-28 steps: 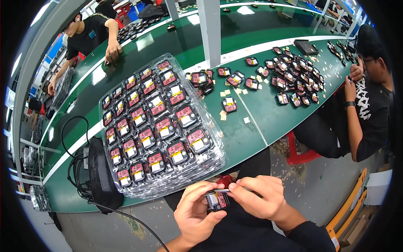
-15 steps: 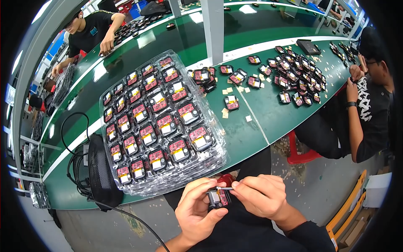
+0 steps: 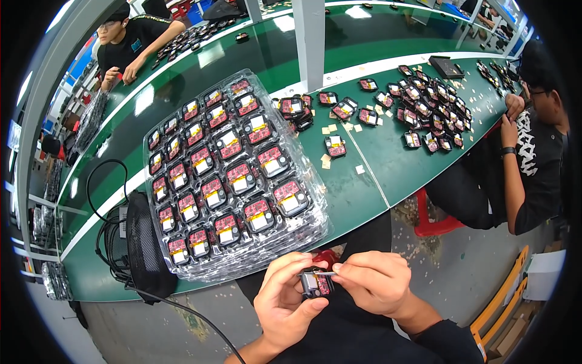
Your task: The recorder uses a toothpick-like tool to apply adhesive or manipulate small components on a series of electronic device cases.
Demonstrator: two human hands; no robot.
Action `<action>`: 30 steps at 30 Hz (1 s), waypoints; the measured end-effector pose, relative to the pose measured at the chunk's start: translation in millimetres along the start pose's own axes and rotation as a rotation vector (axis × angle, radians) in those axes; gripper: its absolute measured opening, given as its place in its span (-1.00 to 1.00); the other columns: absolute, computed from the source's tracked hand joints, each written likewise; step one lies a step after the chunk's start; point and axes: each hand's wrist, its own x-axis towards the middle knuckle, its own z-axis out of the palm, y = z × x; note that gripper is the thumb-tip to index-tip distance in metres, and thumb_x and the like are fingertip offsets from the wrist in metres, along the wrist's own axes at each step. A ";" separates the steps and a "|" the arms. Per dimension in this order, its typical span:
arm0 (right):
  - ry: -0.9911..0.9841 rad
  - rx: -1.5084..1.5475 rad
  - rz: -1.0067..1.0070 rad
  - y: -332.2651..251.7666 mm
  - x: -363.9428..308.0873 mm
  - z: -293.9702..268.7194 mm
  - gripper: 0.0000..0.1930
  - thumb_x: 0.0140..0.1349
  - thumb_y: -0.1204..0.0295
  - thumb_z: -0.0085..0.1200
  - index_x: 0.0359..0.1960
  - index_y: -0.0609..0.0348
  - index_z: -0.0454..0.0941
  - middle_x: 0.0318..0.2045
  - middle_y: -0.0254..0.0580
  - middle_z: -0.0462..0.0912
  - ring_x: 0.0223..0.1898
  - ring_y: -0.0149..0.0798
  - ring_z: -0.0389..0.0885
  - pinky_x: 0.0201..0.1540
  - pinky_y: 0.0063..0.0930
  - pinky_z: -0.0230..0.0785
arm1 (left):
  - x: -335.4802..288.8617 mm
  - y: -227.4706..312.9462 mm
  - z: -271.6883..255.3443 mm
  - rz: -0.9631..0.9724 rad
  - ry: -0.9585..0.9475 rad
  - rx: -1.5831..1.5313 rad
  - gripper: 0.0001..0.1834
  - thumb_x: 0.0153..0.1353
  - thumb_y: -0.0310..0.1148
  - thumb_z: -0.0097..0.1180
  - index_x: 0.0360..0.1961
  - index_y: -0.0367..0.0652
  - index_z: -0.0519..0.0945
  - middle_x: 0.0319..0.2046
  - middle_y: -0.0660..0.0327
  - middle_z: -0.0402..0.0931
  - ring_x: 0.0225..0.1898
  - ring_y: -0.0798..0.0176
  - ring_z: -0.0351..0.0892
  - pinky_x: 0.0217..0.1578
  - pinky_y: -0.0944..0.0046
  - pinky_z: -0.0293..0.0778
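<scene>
Circuit module [image 3: 314,285] clasped by left hand [image 3: 284,306]; right hand [image 3: 379,284] pinches slim tool [image 3: 325,273]; white lettering [image 3: 527,161] on co-worker's shirt [image 3: 550,179].

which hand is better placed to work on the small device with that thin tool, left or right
Probably the right hand: it pinches the thin tool, whose end reaches over the small device. The left hand seems less free, as it holds that device.

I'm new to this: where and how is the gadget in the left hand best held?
Probably by the rim of the gadget, from the left, as the left hand does: the squarish outline gives edges to pinch, its inner face is exposed, and the right hand points a thin tool in from the right.
</scene>
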 end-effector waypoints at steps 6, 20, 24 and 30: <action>-0.006 0.017 0.043 -0.8 1.7 2.1 -0.75 -0.06 0.53 0.52 -0.30 0.19 0.76 -0.43 -0.22 0.70 -0.55 -0.27 0.68 -0.55 -0.48 0.48 | -0.6 0.5 0.2 0.000 0.019 -0.006 -0.35 0.21 -0.52 0.45 0.26 -0.49 0.44 0.28 -0.06 0.29 0.24 -0.06 0.56 0.21 0.04 0.60; 0.009 -0.166 -0.111 3.6 -8.8 4.0 -0.71 0.00 0.48 0.51 -0.21 0.24 0.76 -0.36 -0.25 0.67 -0.58 -0.36 0.60 -0.56 -0.50 0.42 | 0.6 6.8 -3.2 -0.101 0.034 0.014 -0.38 0.23 -0.46 0.46 0.24 -0.49 0.49 0.27 0.00 0.36 0.24 0.09 0.54 0.12 0.24 0.56; -0.012 -0.206 -0.095 -2.4 -5.4 0.6 -0.68 -0.09 0.54 0.53 -0.24 0.22 0.73 -0.43 -0.24 0.67 -0.60 -0.31 0.60 -0.59 -0.51 0.39 | 0.2 7.9 0.0 -0.138 0.072 -0.041 -0.37 0.22 -0.43 0.47 0.24 -0.50 0.50 0.26 0.01 0.37 0.24 0.09 0.54 0.19 0.19 0.51; -0.016 -0.197 -0.073 -1.6 -10.0 4.2 -0.71 -0.04 0.52 0.51 -0.24 0.24 0.74 -0.40 -0.23 0.67 -0.57 -0.31 0.63 -0.55 -0.50 0.45 | -1.8 4.7 0.9 -0.120 0.087 -0.021 -0.36 0.22 -0.42 0.47 0.25 -0.51 0.50 0.26 0.00 0.38 0.24 0.08 0.54 0.22 0.16 0.49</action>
